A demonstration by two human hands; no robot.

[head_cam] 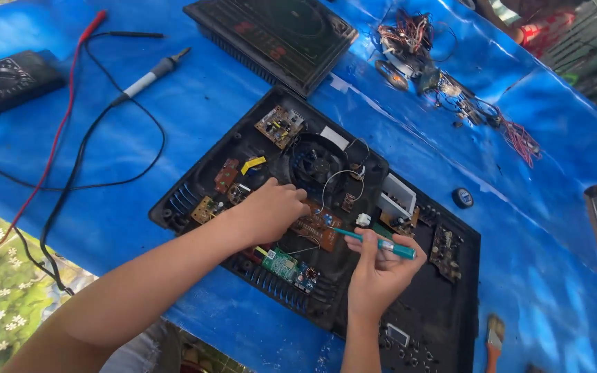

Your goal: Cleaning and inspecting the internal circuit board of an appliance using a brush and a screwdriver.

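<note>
In the middle of the frame an opened black appliance housing (409, 324) lies on a desk covered with blue sheeting (195, 117), its circuit boards and round fan (316, 166) exposed. The right hand (380, 271) is closed around a teal-handled screwdriver (374, 242), gripping the handle end; the shaft runs up and to the left from the hand, its tip resting on a brown circuit board (319, 228) at the centre of the housing. The left hand (271, 207) lies just left of that board, fingers curled down and pressing on the parts beside the fan; whether it pinches anything cannot be told. The screwdriver tip sits between the two hands, close to the left one.

At upper left lie a black multimeter (8, 79) with red and black leads and a soldering iron (150, 74). A second black appliance top (274, 38) sits at the upper centre, loose wiring and parts (443, 76) at upper right, a small brush (495, 338) at lower right.
</note>
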